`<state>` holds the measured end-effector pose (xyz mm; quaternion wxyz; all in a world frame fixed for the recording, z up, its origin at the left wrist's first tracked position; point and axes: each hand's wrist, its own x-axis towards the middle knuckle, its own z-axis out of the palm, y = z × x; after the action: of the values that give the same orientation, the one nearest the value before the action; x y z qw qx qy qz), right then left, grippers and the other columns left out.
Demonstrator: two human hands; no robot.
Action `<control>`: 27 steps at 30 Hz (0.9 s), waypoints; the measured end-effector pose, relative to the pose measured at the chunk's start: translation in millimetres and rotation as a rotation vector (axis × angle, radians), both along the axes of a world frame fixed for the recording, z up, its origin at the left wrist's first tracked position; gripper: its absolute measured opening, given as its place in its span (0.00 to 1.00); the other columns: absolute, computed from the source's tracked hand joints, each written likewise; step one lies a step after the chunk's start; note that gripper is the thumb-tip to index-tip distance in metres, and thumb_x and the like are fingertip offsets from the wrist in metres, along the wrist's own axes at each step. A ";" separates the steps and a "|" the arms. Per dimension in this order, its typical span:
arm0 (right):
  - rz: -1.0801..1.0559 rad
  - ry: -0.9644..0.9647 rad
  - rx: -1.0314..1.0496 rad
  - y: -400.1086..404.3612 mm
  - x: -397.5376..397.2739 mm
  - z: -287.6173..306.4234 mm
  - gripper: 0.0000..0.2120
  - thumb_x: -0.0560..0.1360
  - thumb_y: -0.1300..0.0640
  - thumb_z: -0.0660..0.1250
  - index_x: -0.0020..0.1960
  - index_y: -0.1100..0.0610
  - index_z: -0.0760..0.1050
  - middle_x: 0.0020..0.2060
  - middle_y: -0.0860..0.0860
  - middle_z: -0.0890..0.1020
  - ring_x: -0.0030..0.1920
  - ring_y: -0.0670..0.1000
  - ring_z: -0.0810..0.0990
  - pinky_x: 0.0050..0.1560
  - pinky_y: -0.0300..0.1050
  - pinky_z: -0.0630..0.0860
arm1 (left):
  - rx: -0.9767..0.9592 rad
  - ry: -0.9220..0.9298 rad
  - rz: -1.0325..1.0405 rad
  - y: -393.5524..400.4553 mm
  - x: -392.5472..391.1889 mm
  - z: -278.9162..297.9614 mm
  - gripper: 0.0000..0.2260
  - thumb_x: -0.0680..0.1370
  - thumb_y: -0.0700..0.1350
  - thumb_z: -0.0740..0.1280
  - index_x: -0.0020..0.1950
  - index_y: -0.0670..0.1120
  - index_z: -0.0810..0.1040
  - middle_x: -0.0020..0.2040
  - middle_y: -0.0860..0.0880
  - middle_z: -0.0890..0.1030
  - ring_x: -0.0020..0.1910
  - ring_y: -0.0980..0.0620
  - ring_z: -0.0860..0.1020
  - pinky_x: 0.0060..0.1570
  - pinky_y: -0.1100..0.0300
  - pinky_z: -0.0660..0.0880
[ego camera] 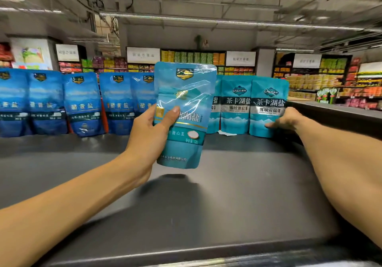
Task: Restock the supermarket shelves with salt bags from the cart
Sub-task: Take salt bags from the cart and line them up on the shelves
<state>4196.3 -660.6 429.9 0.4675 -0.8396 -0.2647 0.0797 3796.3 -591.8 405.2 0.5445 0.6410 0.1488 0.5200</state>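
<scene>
Teal and glossy, a salt bag (pixel 182 118) is held upright above the dark shelf (pixel 206 204) by the left hand (pixel 153 130). The thumb lies across the bag's front and the other fingers wrap behind it, so the fingers are clamped on the bag's left edge about halfway up. The bag's base hangs clear of the shelf, with a shadow on the surface beneath it.

The right hand (pixel 285 120) reaches to the far right of the row and rests against the side of the last teal bag (pixel 267 107), which stands on the shelf. Its fingertips touch the bag's lower right edge; the fingers look loosely spread rather than gripping, though the bag hides part of them. Just beside that bag on its left stands a second one (pixel 235 105) of the same teal print, and a third is partly hidden behind the held bag.

Left of the held bag, a row of blue bags (pixel 82 103) stands upright at the back of the shelf, side by side and touching. Beyond the shelf, further aisles (pixel 310 76) with coloured packets are visible but blurred
</scene>
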 end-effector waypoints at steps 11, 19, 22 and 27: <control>0.126 -0.272 -0.357 -46.6 -127.4 48.4 0.26 0.75 0.55 0.73 0.68 0.63 0.68 0.63 0.58 0.75 0.64 0.59 0.75 0.59 0.52 0.75 | -0.028 0.048 0.001 -11.3 -8.8 1.0 0.05 0.79 0.50 0.69 0.53 0.51 0.81 0.46 0.53 0.87 0.44 0.52 0.86 0.39 0.56 0.82; 0.804 0.131 0.103 -105.6 -313.4 43.6 0.17 0.78 0.56 0.69 0.66 0.56 0.75 0.58 0.54 0.84 0.54 0.57 0.85 0.57 0.54 0.80 | -0.099 -0.062 -0.091 -64.7 -66.7 26.7 0.07 0.79 0.49 0.69 0.54 0.49 0.81 0.47 0.50 0.86 0.43 0.50 0.85 0.38 0.55 0.82; 0.888 0.333 0.376 -132.1 -374.8 31.2 0.18 0.74 0.52 0.68 0.63 0.55 0.78 0.59 0.57 0.82 0.50 0.57 0.85 0.50 0.53 0.82 | -0.135 -0.124 -0.113 -86.6 -114.8 28.3 0.06 0.79 0.48 0.69 0.54 0.49 0.81 0.48 0.50 0.87 0.44 0.49 0.85 0.38 0.54 0.82; 0.821 0.134 0.527 -152.5 -477.0 -13.9 0.13 0.72 0.55 0.76 0.55 0.53 0.83 0.53 0.51 0.86 0.53 0.52 0.85 0.49 0.47 0.83 | -0.160 -0.125 -0.175 -128.3 -187.8 -2.0 0.07 0.78 0.45 0.70 0.55 0.46 0.81 0.48 0.47 0.87 0.45 0.48 0.85 0.39 0.53 0.83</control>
<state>3719.3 -813.1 415.9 0.6100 -0.5122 -0.5543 0.2414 3608.4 -720.1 403.2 0.6456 0.5723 0.0989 0.4959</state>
